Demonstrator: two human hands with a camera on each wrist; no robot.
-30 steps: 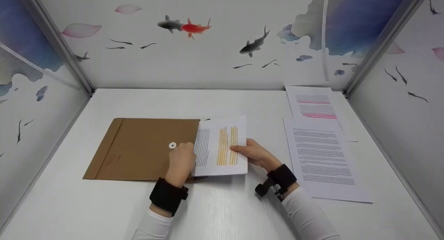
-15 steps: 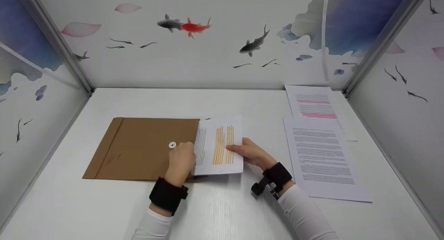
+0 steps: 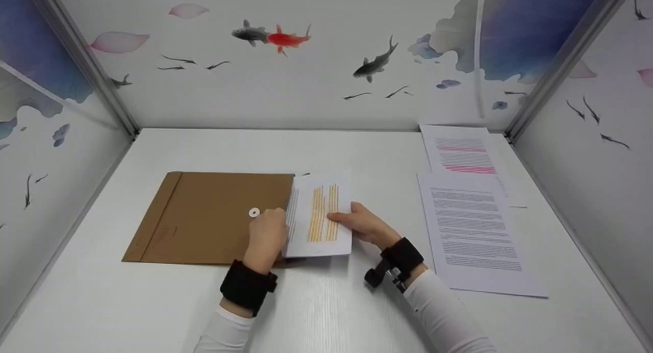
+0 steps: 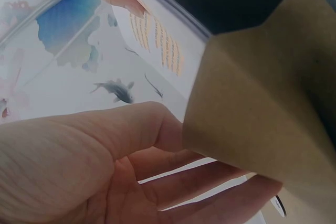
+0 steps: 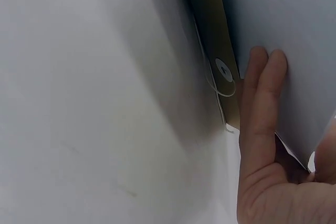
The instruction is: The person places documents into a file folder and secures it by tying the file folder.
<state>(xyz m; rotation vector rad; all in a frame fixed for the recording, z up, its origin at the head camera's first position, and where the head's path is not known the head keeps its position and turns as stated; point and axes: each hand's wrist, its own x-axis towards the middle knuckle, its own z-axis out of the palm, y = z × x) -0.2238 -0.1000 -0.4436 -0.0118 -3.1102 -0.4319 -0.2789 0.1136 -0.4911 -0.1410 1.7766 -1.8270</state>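
**Inspector:** Report the fingers first.

**Operator:** I read the right hand as pinching the trailing edge of the printed sheet: thumb on top in the head view, fingers flat against its underside in the right wrist view. The left hand has its fingers curled round the brown flap at the mouth of the kraft envelope, holding it open.

**Inspector:** What has changed in the last second?

**Operator:** The sheet has slid leftward. A narrower strip of it shows outside the envelope than a second ago, and most of the grey text block has gone under the flap; the orange-highlighted lines are still in the open. The right hand has travelled left with it. The left hand and the envelope have not shifted. I judge the insertion well advanced but not finished.

**Inspector:** Orientation?

**Operator:** The sheet's long axis runs left to right across the table, leading edge pointing left into the envelope mouth. The envelope lies flat along the same axis, its opening to the right, its string-tie disc just beside the left knuckles.

**Inspector:** Anything else on the table?

**Operator:** Two more printed sheets lie well apart on the right: a plain-text sheet and, behind it, a pink-highlighted sheet.
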